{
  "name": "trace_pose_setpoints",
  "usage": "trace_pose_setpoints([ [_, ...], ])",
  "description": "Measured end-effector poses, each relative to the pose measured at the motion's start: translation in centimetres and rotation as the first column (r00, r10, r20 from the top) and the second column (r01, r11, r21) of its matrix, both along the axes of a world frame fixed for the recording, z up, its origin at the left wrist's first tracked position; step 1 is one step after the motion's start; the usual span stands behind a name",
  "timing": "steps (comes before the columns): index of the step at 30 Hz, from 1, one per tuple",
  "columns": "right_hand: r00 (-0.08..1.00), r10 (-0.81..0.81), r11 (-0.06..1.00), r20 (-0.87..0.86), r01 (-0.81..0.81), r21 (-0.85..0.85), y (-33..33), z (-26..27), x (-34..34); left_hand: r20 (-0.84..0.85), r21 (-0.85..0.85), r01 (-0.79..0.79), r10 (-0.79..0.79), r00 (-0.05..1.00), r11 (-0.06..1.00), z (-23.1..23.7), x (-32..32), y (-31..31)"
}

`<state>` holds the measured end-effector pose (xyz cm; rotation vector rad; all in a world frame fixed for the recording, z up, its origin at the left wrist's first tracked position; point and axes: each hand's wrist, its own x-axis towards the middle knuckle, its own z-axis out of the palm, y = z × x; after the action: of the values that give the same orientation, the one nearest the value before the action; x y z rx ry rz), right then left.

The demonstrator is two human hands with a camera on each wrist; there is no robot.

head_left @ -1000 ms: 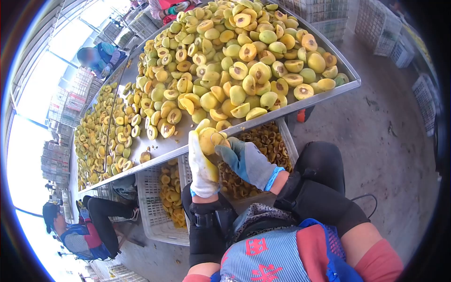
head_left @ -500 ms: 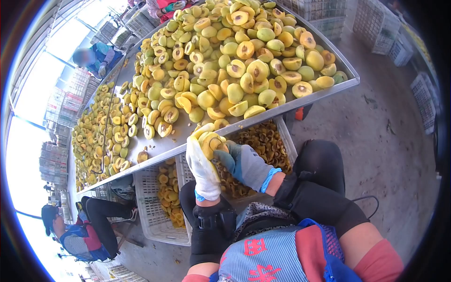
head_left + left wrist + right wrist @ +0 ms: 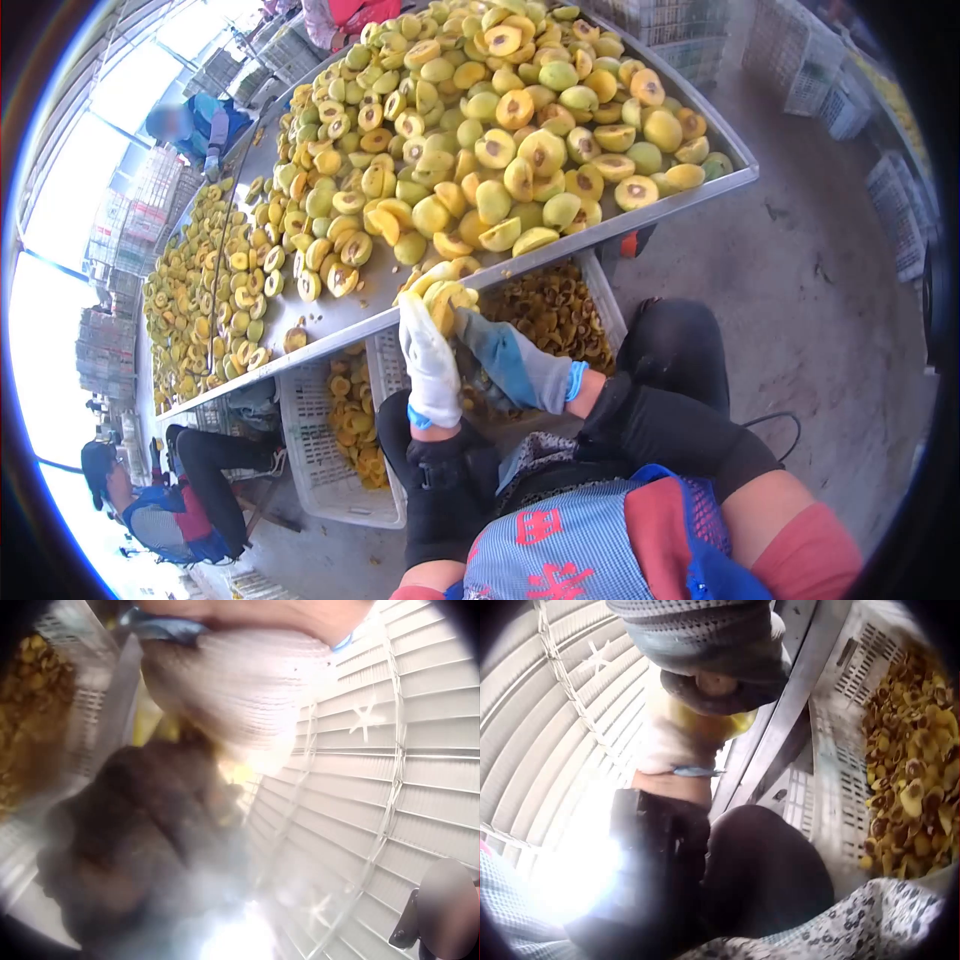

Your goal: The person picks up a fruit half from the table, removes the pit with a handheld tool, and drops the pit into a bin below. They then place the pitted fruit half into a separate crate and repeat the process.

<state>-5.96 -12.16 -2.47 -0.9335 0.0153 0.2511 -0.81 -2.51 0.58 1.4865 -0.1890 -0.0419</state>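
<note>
Turned since the earlier frame: right hand in a blue-and-grey glove (image 3: pixel 520 362), beside yellow cut fruit (image 3: pixel 447 300). Left hand in a white glove (image 3: pixel 430 365) grips the fruit, presumably steadying it; right fingertips hidden, grip cannot be told. Metal table rim (image 3: pixel 370 326) just beyond; white plastic crate (image 3: pixel 606 295) below.

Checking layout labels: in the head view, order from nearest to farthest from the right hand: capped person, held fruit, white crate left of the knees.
1. Held fruit, touching the right hand.
2. White crate, lower left, by the table.
3. Capped person, farther left.
</note>
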Motion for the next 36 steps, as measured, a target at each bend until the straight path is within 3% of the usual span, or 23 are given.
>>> trace_pose_setpoints([
  [2, 0.967, -0.132, 0.929, 0.219, 0.197, -0.313, -0.4, -0.5, 0.0, 0.026, -0.044, 0.065, -0.064, 0.998, 0.997, -0.6, 0.1, 0.0],
  [3, 0.930, -0.185, 0.835, 0.316, 0.319, -0.449, -0.7, -0.8, 0.2, 0.104, 0.070, 0.052, -0.059, 0.993, 0.996, -0.6, 0.0, 0.7],
  [4, 0.901, -0.133, 0.593, 0.412, 0.406, -0.695, -1.6, 0.0, -0.1, 0.120, 0.062, 0.057, -0.065, 0.991, 0.996, -0.9, 0.1, 1.0],
  [5, 0.894, -0.063, 0.443, 0.444, 0.424, -0.790, -2.3, 0.7, -0.1, 0.135, 0.055, 0.063, -0.070, 0.988, 0.997, -1.2, 0.3, 1.3],
  [7, 0.867, -0.036, 0.320, 0.497, 0.482, -0.816, -3.7, 2.4, -0.4, 0.122, -0.099, 0.090, -0.078, 0.989, 0.991, -1.4, 0.5, 1.1],
  [8, 0.879, -0.043, 0.307, 0.474, 0.464, -0.831, -4.4, 3.4, -0.7, -0.066, -0.343, 0.150, -0.183, 0.981, 0.927, -0.9, 0.4, 1.5],
  [9, 0.865, -0.132, 0.349, 0.484, 0.498, -0.794, -4.7, 3.1, -0.5, -0.134, -0.334, -0.007, -0.040, 0.990, 0.942, -1.8, 1.0, 2.1],
  [10, 0.805, -0.175, 0.270, 0.567, 0.593, -0.759, -4.9, 2.8, -0.4, -0.145, -0.299, -0.010, -0.035, 0.989, 0.954, -1.3, 0.7, 1.6],
  [11, 0.819, -0.276, 0.481, 0.503, 0.571, -0.666, -5.2, 3.5, -0.8, -0.156, -0.263, -0.013, -0.029, 0.987, 0.965, -0.8, 0.3, 1.2],
  [12, 0.803, -0.335, 0.571, 0.493, 0.589, -0.572, -5.4, 3.7, -1.2, -0.277, -0.401, 0.045, -0.168, 0.946, 0.915, 0.7, 0.1, 0.6],
  [13, 0.786, -0.392, 0.647, 0.478, 0.605, -0.465, -5.4, 3.9, -1.5, -0.230, -0.318, 0.199, -0.279, 0.932, 0.927, 0.9, -0.3, -0.1],
  [15, 0.682, -0.441, 0.619, 0.583, 0.702, -0.353, -5.5, 3.5, -1.2, -0.227, -0.121, 0.189, -0.212, 0.950, 0.975, 1.6, -1.4, -1.2],
  [16, 0.757, -0.345, 0.679, 0.555, 0.610, -0.409, -5.9, 3.2, -0.9, -0.222, -0.022, 0.172, -0.173, 0.960, 0.985, 1.8, -1.7, -1.5],
  [19, 0.905, -0.079, 0.748, 0.417, 0.331, -0.576, -8.4, 5.8, -2.8, -0.201, -0.069, 0.260, -0.269, 0.942, 0.963, 2.5, -2.7, -2.0],
  [23, 0.939, -0.101, 0.919, 0.329, 0.215, -0.331, -8.3, 4.2, -2.7, -0.195, -0.014, 0.246, -0.244, 0.950, 0.969, 2.9, -3.2, -3.6],
  [24, 0.970, -0.106, 0.955, 0.219, 0.161, -0.251, -8.8, 5.1, -3.4, -0.215, 0.029, 0.244, -0.232, 0.949, 0.969, 2.6, -3.0, -2.8],
  [26, 0.943, -0.162, 0.973, 0.292, 0.202, -0.112, -8.5, 3.3, -2.4, -0.288, -0.009, 0.393, -0.379, 0.879, 0.919, 3.2, -3.6, -1.9],
  [29, 0.969, -0.155, 0.982, 0.195, 0.172, -0.078, -8.6, 3.3, -2.1, -0.301, -0.104, 0.380, -0.393, 0.869, 0.919, 4.3, -4.3, -2.5],
  [31, 0.934, -0.324, 0.943, 0.152, 0.331, -0.026, -8.7, 2.9, -2.1, -0.227, -0.151, 0.373, -0.399, 0.888, 0.916, 3.2, -3.6, -1.9],
  [32, 0.933, -0.347, 0.928, 0.091, 0.356, -0.109, -9.2, 2.8, -1.9, -0.189, -0.162, 0.342, -0.369, 0.910, 0.926, 2.8, -3.2, -1.1],
  [33, 0.941, -0.337, 0.941, 0.038, 0.337, 0.021, -9.4, 1.7, -1.4, -0.221, -0.153, 0.278, -0.307, 0.926, 0.948, 3.0, -2.8, 0.1],
  [34, 0.934, -0.357, 0.912, 0.008, 0.350, -0.214, -9.5, 3.2, -1.9, -0.244, -0.140, 0.227, -0.256, 0.935, 0.964, 3.3, -2.2, 1.2],
  [36, 0.941, -0.335, 0.914, -0.044, 0.313, -0.256, -9.0, 3.6, -1.5, -0.195, -0.214, 0.138, -0.181, 0.964, 0.967, 3.9, -1.1, 3.0],
])
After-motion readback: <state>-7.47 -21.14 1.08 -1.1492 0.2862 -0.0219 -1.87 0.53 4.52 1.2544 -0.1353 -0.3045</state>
